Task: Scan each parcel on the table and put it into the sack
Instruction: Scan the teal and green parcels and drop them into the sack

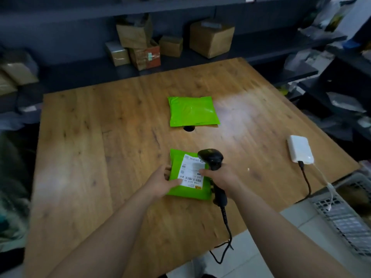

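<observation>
A: Two parcels on the wooden worktop (pixel 100 137), where are they?
B: Both are green. The far parcel (pixel 192 111) lies flat near the middle, alone. The near parcel (pixel 176 167) is at 6 o'clock from it, with its white label (pixel 192 171) facing up.
A: And the hands?
B: The left hand (pixel 160 182) holds the near parcel at its 9 o'clock edge, fingers around the edge, thumb on the label. The right hand (pixel 220 177) has its fingers wrapped around the handle of the black scanner (pixel 211 158), whose head is over the label's 3 o'clock side.
A: Anything smaller?
B: A white power bank (pixel 300 149) at 3 o'clock, with a cable plugged in.
</observation>
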`<control>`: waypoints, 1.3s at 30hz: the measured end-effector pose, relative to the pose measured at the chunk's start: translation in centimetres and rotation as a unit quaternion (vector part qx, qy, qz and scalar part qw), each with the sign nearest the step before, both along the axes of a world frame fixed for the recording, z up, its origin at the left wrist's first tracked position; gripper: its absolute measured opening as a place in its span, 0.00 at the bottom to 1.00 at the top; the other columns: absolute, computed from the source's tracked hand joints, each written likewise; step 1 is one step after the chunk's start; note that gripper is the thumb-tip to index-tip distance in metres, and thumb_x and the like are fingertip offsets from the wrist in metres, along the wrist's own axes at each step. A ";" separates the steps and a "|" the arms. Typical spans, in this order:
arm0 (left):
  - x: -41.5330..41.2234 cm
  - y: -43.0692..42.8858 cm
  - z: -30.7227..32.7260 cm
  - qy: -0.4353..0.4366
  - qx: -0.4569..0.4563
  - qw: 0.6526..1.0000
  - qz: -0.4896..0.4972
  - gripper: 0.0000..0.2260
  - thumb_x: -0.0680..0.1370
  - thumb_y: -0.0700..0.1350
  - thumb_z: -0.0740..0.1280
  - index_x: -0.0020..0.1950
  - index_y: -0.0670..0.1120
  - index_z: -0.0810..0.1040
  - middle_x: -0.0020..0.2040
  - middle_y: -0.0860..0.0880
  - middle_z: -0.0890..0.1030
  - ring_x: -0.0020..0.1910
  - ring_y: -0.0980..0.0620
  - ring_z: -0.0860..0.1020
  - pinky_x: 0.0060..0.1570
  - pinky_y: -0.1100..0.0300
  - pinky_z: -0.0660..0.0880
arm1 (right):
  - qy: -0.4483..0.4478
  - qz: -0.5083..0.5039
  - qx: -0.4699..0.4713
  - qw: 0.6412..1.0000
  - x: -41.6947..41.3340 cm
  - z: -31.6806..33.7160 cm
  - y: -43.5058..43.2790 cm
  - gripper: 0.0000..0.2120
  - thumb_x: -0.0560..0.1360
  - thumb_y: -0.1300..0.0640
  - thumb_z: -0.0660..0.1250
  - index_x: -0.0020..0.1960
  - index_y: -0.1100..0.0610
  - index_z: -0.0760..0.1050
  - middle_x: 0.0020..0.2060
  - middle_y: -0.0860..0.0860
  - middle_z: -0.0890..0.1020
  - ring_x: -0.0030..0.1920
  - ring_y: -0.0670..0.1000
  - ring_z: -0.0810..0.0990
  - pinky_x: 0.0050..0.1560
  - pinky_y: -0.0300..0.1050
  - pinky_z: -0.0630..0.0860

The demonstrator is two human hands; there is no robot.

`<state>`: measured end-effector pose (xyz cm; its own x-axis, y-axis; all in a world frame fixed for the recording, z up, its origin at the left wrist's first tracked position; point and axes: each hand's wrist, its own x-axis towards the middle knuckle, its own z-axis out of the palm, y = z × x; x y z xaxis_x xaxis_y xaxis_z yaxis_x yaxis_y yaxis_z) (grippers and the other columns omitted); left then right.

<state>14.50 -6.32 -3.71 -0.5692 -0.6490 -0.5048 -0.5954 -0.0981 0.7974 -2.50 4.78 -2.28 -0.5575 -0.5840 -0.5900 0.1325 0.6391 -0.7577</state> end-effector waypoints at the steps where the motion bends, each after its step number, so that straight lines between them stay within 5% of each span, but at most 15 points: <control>1: 0.0 0.1 0.4 0.029 0.036 0.998 0.040 0.22 0.73 0.39 0.74 0.63 0.46 0.70 0.49 0.47 0.78 0.43 0.50 0.79 0.37 0.59 0.78 | -0.018 0.007 -0.005 1.000 -0.4 0.1 0.1 0.14 0.71 0.56 0.76 0.52 0.60 0.78 0.44 0.57 0.83 0.43 0.58 0.82 0.46 0.56 0.80; 7: 0.1 -1.5 4.2 0.105 -0.006 0.993 0.058 0.17 0.74 0.30 0.69 0.62 0.40 0.76 0.51 0.45 0.78 0.44 0.54 0.77 0.42 0.65 0.75 | 0.072 0.089 -0.072 0.991 -4.0 3.7 -1.0 0.12 0.70 0.58 0.77 0.40 0.60 0.73 0.29 0.51 0.71 0.27 0.46 0.68 0.24 0.33 0.65; 15: -1.1 -2.5 10.2 0.169 -0.065 0.980 0.080 0.18 0.70 0.32 0.74 0.55 0.47 0.75 0.51 0.48 0.81 0.46 0.56 0.78 0.38 0.67 0.75 | -0.020 0.188 -0.168 0.967 -5.0 7.8 -2.6 0.10 0.65 0.62 0.79 0.39 0.55 0.78 0.33 0.47 0.83 0.36 0.47 0.81 0.39 0.41 0.76; 19: -1.5 -1.6 10.6 0.216 -0.042 0.955 0.200 0.21 0.72 0.40 0.74 0.63 0.44 0.71 0.59 0.43 0.79 0.52 0.48 0.79 0.47 0.55 0.76 | -0.046 0.126 -0.172 0.976 -4.7 7.9 -2.7 0.14 0.63 0.65 0.80 0.44 0.59 0.78 0.36 0.51 0.85 0.36 0.52 0.84 0.39 0.48 0.80; 23: -0.9 0.8 9.6 0.172 0.030 0.968 0.178 0.28 0.68 0.51 0.75 0.64 0.45 0.71 0.59 0.47 0.79 0.53 0.49 0.81 0.44 0.52 0.80 | -0.067 0.022 -0.206 0.976 -4.9 8.0 -3.3 0.15 0.63 0.65 0.80 0.41 0.57 0.74 0.38 0.56 0.83 0.36 0.55 0.82 0.39 0.51 0.81; 27: -0.8 2.2 8.9 0.235 0.031 0.943 0.234 0.23 0.72 0.45 0.74 0.64 0.41 0.72 0.59 0.44 0.81 0.51 0.50 0.83 0.44 0.54 0.82 | -0.080 0.012 -0.203 0.976 -4.8 8.1 -3.4 0.14 0.64 0.61 0.80 0.41 0.57 0.76 0.37 0.54 0.83 0.36 0.54 0.82 0.38 0.51 0.82; 30: -0.3 1.4 9.8 0.269 0.007 0.913 0.305 0.20 0.74 0.43 0.73 0.63 0.41 0.73 0.57 0.44 0.81 0.49 0.49 0.82 0.46 0.53 0.81 | 0.015 0.056 -0.150 0.987 -4.7 8.4 -3.4 0.14 0.66 0.52 0.80 0.44 0.55 0.77 0.37 0.54 0.79 0.36 0.55 0.77 0.29 0.45 0.76; 39: 2.4 -1.9 10.2 0.172 -0.093 0.938 0.286 0.18 0.76 0.32 0.66 0.66 0.41 0.72 0.52 0.44 0.80 0.51 0.45 0.78 0.60 0.45 0.75 | 0.064 0.253 -0.197 0.945 -1.8 12.4 -2.2 0.10 0.72 0.58 0.73 0.36 0.57 0.75 0.25 0.51 0.76 0.22 0.48 0.69 0.25 0.39 0.67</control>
